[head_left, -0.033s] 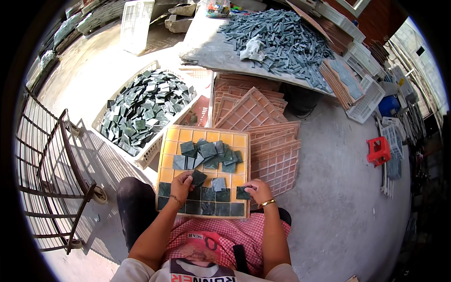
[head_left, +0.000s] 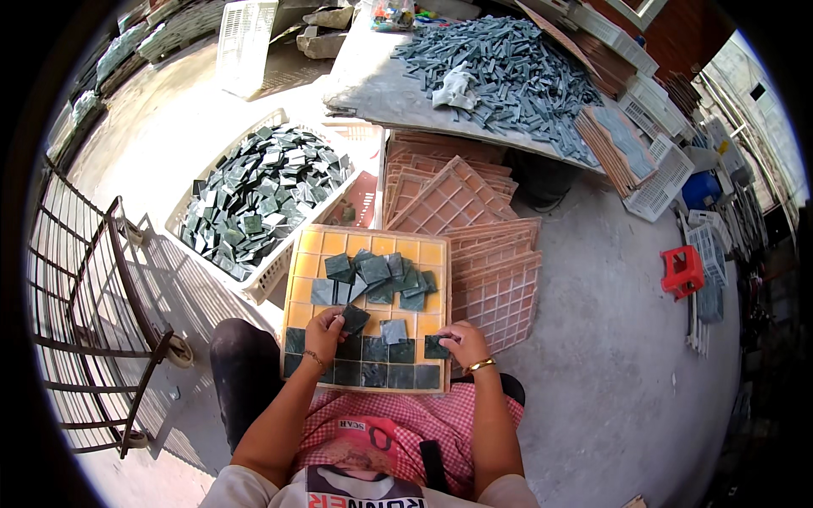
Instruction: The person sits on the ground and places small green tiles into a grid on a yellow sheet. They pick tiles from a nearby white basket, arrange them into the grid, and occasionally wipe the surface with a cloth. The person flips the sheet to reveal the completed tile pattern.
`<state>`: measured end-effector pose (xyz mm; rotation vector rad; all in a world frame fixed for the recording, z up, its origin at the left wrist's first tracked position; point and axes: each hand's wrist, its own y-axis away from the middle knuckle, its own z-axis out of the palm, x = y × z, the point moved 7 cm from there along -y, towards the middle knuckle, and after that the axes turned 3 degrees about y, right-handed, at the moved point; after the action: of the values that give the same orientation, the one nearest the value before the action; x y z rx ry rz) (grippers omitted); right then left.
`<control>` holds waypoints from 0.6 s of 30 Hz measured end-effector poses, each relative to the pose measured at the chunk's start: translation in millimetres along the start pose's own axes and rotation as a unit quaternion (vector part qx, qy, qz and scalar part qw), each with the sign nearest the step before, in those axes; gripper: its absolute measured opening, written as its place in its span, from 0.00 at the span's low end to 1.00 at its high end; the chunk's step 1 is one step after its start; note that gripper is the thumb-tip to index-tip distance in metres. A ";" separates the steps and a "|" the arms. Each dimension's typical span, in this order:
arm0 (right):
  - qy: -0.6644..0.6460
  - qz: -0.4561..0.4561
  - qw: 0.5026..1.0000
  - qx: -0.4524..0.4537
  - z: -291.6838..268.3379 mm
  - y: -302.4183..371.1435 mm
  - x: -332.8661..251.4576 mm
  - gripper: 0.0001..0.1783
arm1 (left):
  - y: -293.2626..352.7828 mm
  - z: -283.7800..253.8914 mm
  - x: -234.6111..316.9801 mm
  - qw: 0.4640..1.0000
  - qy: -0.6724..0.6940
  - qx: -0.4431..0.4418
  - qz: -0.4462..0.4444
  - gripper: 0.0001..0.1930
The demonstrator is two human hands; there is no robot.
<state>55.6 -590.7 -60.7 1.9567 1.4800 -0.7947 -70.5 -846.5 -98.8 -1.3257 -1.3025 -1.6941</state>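
Observation:
A yellow grid tray (head_left: 428, 250) with a pale frame rests on my lap. Dark green square stone tiles (head_left: 401, 376) fill its nearest row and much of the second. My left hand (head_left: 324, 331) pinches a dark square tile (head_left: 355, 318), held tilted over the second row. At the right end of that row, my right hand (head_left: 466, 344) has its fingers closed on another dark tile (head_left: 437, 346). Between the hands, a lighter grey tile (head_left: 393, 331) lies askew over the cells. A loose heap of tiles (head_left: 374, 271) covers the tray's middle.
A white plastic crate (head_left: 275, 273) full of square tiles stands at the left. Stacked reddish grid trays (head_left: 500, 292) lie beyond and right of mine. Thin grey strips (head_left: 525, 85) and a white glove (head_left: 457, 87) cover the table behind. A metal rack (head_left: 135, 339) stands far left, a red stool (head_left: 680, 272) right.
My left hand and its tile have shifted very slightly to the left. Everything else looks the same.

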 end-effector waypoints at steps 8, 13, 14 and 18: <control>0.120 -0.043 0.991 -0.050 17.9 5.7 -24.3 0.14 | -3.8 -11.6 -4.7 0.999 -0.023 0.022 0.006 0.12; 0.169 -0.037 0.984 -0.035 19.5 -0.4 -46.2 0.18 | 0.2 -13.7 -2.5 0.998 -0.046 0.035 0.001 0.12; 0.152 -0.060 0.986 -0.022 23.6 -3.2 -56.2 0.21 | -0.6 -12.9 -2.2 0.998 -0.051 0.032 0.006 0.12; 0.142 -0.129 0.981 -0.020 47.9 -22.3 -77.0 0.28 | -2.8 -11.6 -4.0 0.996 -0.082 0.020 0.022 0.14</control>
<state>11.3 -669.6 -37.7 1.9328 1.9327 -0.6019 -75.7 -856.8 -103.6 -1.4835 -1.3816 -1.5483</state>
